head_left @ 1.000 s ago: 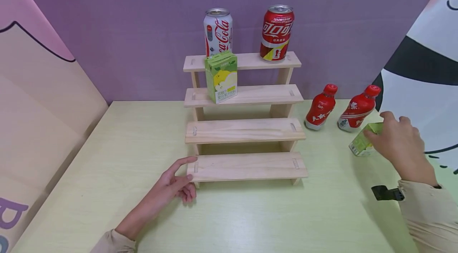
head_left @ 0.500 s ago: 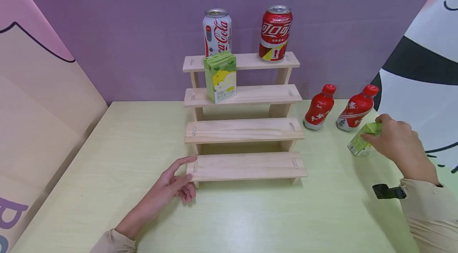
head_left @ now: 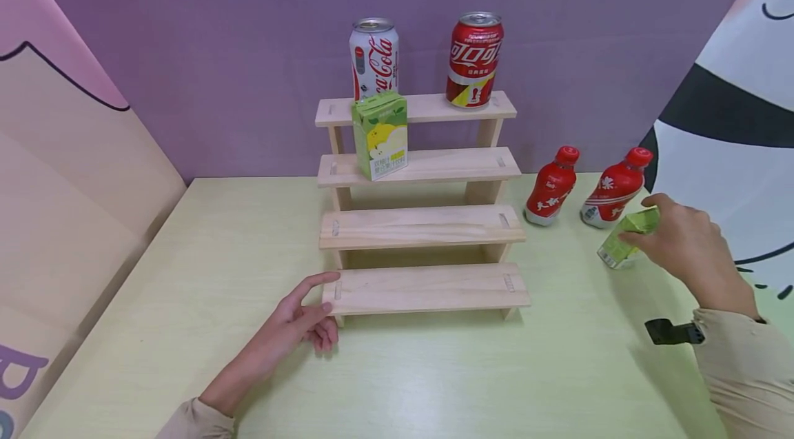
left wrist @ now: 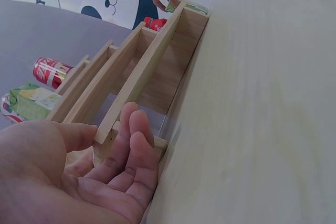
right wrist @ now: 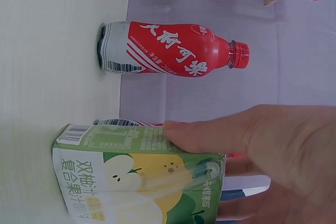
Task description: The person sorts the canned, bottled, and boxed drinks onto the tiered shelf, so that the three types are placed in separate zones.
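Observation:
My left hand (head_left: 304, 318) holds the left end of the lowest board of a stepped wooden shelf (head_left: 428, 287). Thumb and forefinger rest on that board while the other fingers curl beside and below it, as the left wrist view shows. At the right of the table, my right hand (head_left: 691, 246) grips a green juice carton (head_left: 613, 251); its thumb (right wrist: 197, 136) lies along one side and the other fingers are partly hidden behind. A matching juice carton (head_left: 381, 139) stands at the left of the second board from the top.
Two red cola bottles (head_left: 551, 187) stand right of the shelf, one (head_left: 614, 191) just beyond the held carton. A white can (head_left: 375, 60) and a red can (head_left: 475, 63) stand on the top board. A purple backdrop (head_left: 260, 67) rises behind the table (head_left: 248, 239).
The right hand has shifted slightly left and its thumb has come further over the carton, which tilts a little more. The left hand stays on the shelf. The head view drifts slightly.

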Available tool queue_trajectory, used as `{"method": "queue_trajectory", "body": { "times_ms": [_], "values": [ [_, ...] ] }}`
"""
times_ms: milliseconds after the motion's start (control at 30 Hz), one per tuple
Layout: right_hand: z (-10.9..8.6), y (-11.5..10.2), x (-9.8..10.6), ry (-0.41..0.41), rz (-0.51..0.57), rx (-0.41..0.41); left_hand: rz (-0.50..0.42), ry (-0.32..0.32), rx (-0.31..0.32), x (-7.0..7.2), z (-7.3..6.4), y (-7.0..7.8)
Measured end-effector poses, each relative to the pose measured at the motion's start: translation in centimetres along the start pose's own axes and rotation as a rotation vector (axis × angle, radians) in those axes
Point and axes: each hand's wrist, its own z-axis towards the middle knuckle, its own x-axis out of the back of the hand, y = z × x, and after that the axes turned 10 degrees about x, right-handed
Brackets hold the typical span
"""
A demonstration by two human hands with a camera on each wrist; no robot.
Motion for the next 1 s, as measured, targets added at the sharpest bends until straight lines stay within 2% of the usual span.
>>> {"method": "queue_trajectory", "body": {
  "times_ms": [333, 500, 667, 833, 1000],
  "values": [
    [0.1, -0.3, 0.0, 0.005, 0.049, 0.037, 0.003, -0.003, -0.006, 0.0, 0.0, 0.0],
    [0.1, -0.9, 0.1, 0.0, 0.085, 0.054, 0.006, 0.002, -0.001, -0.1, 0.0, 0.1],
    [0.1, -1.9, 0.5, 0.032, 0.077, 0.081, 0.007, 0.002, -0.001, -0.1, 0.0, 0.1],
    [0.0, -3.5, 1.0, 0.126, 0.065, 0.138, 0.006, 0.001, -0.005, 0.0, 0.0, 0.2],
    [-0.6, -5.2, 1.4, 0.323, 0.078, 0.225, -0.001, -0.004, -0.008, 0.0, 0.0, 0.1]
  ]
}}
